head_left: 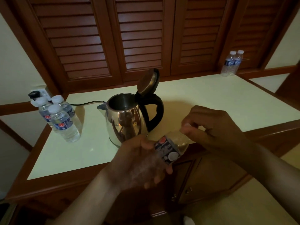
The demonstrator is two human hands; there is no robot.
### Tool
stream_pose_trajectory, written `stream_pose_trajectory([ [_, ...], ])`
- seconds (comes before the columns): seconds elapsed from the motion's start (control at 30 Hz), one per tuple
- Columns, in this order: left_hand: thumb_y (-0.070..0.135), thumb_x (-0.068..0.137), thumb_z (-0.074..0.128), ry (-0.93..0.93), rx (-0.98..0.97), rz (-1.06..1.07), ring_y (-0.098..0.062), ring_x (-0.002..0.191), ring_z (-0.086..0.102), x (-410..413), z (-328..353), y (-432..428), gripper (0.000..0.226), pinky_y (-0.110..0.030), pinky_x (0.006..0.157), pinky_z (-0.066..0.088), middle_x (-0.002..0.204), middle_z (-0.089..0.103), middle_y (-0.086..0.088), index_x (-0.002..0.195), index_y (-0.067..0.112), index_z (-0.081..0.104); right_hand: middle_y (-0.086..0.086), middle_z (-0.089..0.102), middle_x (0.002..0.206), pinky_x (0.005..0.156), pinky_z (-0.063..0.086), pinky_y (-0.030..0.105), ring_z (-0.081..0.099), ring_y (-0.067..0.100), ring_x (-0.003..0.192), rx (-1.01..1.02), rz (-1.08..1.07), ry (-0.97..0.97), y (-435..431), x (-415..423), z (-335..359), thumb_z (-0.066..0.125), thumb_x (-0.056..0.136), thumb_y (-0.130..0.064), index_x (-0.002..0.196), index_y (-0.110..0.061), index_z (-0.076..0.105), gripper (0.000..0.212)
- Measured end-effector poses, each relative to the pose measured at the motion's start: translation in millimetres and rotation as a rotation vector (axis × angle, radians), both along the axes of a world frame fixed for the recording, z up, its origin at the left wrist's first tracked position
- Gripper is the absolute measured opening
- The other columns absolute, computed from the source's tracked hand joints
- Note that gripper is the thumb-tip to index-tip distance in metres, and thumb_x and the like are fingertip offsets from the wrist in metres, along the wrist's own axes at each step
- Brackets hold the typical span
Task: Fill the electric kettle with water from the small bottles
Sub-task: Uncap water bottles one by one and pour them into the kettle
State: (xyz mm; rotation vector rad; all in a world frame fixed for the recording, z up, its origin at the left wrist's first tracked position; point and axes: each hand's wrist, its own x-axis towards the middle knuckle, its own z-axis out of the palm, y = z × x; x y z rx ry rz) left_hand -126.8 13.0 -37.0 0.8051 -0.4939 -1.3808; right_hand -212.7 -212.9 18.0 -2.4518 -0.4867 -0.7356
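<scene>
Hotel room, perhaps: kettle (126, 120), bottled water (65, 124).

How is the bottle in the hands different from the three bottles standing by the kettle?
The held bottle is tilted, gripped by the left hand, with the right hand pinching its top; the three bottles stand upright on the table, untouched. The three bottles show white caps; the held bottle's top is hidden by fingers. Both are small and clear, with dark labels bearing a red mark.

Three bottles (60, 117) left of kettle (128, 117).
</scene>
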Motion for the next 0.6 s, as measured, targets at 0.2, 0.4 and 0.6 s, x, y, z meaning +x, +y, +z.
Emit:
stream_pose_trajectory([
  [0.2,0.028,0.085,0.058,-1.377,0.129,0.651,-0.012,0.072,0.069,-9.4,2.6,-48.6,0.030,-0.030,0.058,0.057,0.084,0.075,0.003,0.107,0.017,0.076,0.022,0.053,0.056,0.061,0.045,0.038,0.054,0.033,0.053,0.256,-0.328,0.338,-27.5,1.1,-2.7,0.044,0.104,-0.043,0.058,0.005,0.051,0.067],
  [0.4,0.036,0.084,0.064,-1.847,0.097,0.871,-0.014,0.083,0.071,-9.0,-23.2,-107.4,0.062,-0.030,0.065,0.060,0.105,0.074,-0.006,0.139,0.008,0.064,0.022,0.067,0.078,0.069,0.050,0.038,0.064,0.026,0.070,0.197,-0.576,0.546,-72.4,1.9,6.6,0.038,0.098,-0.063,0.073,-0.005,0.067,0.069],
  [0.6,0.050,0.085,0.073,-1.432,0.236,0.615,0.002,0.105,0.063,11.9,-22.1,-185.4,0.068,-0.011,0.084,0.051,0.116,0.066,0.015,0.149,0.037,0.052,-0.001,0.065,0.061,0.062,0.044,0.012,0.061,0.006,0.065,0.250,-0.614,0.250,-146.6,11.8,1.1,0.052,0.092,-0.058,0.076,-0.016,0.072,0.050],
])
